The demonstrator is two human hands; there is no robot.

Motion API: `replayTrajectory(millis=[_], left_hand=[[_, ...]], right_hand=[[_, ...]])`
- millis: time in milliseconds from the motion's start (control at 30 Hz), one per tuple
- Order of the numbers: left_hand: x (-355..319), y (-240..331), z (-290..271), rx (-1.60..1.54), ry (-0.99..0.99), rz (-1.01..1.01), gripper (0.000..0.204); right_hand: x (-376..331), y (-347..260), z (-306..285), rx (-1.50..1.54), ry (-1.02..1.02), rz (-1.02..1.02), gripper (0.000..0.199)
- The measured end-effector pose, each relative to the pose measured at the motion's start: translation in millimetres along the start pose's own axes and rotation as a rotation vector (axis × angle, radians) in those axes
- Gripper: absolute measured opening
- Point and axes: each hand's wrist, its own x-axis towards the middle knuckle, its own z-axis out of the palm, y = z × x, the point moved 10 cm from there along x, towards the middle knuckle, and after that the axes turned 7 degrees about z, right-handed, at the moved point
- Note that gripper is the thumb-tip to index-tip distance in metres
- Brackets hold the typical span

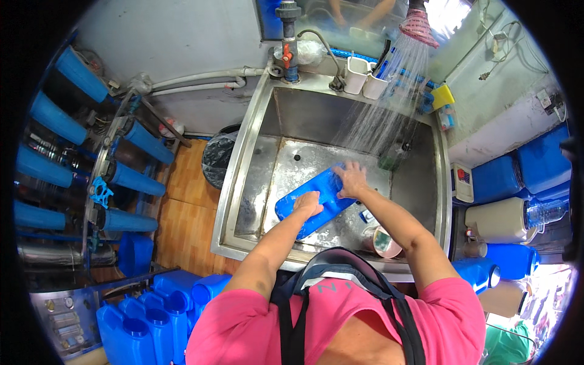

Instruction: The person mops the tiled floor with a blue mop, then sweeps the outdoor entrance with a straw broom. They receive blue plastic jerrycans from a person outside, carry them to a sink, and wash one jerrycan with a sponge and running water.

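A blue plastic jerrycan [328, 218] lies slanted on the floor of the steel sink [249, 201]. My left hand [308, 204] is closed on the middle of it, with the fingertips hidden from view. Toward the can's far right end, my right hand [351, 179] rests with its fingers spread over the surface. By my right forearm stands a pinkish tub [389, 248] with something green inside. A small blue and white item [366, 216] sits on the sink floor beside the can.
Water sprays from a shower head [420, 30] into the sink's back right. White holders [356, 74] and a yellow sponge [443, 96] line the back rim. Blue jerrycans [131, 331] crowd the lower left; more containers [496, 220] stand right. Blue filter housings [140, 178] fill the left.
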Motion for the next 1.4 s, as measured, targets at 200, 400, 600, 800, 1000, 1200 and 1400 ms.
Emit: replayTrajectory(millis=[200, 400, 600, 800, 1000, 1200, 1400], left_hand=[[22, -12, 17, -0.111, 0.067, -0.025, 0.044], [64, -9, 11, -0.296, 0.3, -0.031, 0.065], [60, 35, -29, -2.047, 0.295, -0.174, 0.05], [61, 77, -52, -1.869, 0.301, 0.022, 0.032], [60, 34, -70, -1.701, 0.504, 0.078, 0.031], [52, 85, -77, -1.686, 0.293, 0.224, 0.033], [53, 145, -133, -1.474, 0.503, 0.451, 0.043]], right_hand=[[16, 21, -74, 1.054, 0.305, -0.184, 0.086], [26, 6, -46, 2.571, -0.33, -0.136, 0.054], [10, 66, -36, 1.889, 0.12, 0.169, 0.042], [-9, 52, -68, 0.481, 0.355, 0.246, 0.031], [-41, 19, -69, 0.259, 0.103, -0.147, 0.04], [-4, 38, -75, 0.328, 0.226, -0.066, 0.054], [6, 39, -77, 1.379, 0.384, -0.031, 0.05]])
